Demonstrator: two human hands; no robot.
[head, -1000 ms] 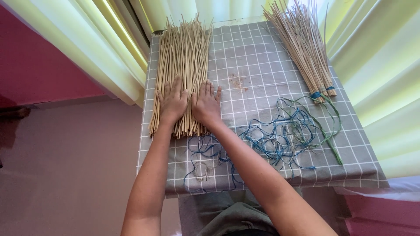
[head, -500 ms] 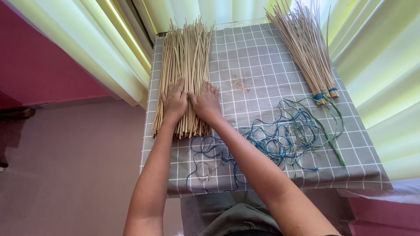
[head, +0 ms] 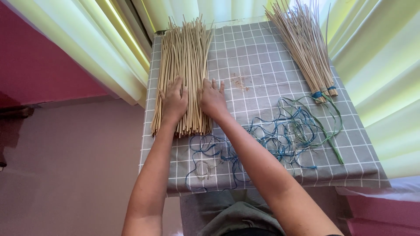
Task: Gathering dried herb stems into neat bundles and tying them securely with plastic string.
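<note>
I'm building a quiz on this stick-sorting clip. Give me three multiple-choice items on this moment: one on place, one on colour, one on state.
1. Where does the tied bundle of sticks lie on the table?
A. far right corner
B. near left corner
C. under the hands

2. What colour is the band around the tied bundle's end?
A. red
B. blue
C. white

3. How are the left hand and right hand placed?
A. both lifted in the air
B. both flat on the loose sticks
C. one holding the strings

Answers:
1 A, it lies slanted by the right curtain.
2 B, blue wraps show at its near end.
3 B, both palms press down on the pile, fingers spread.
</note>
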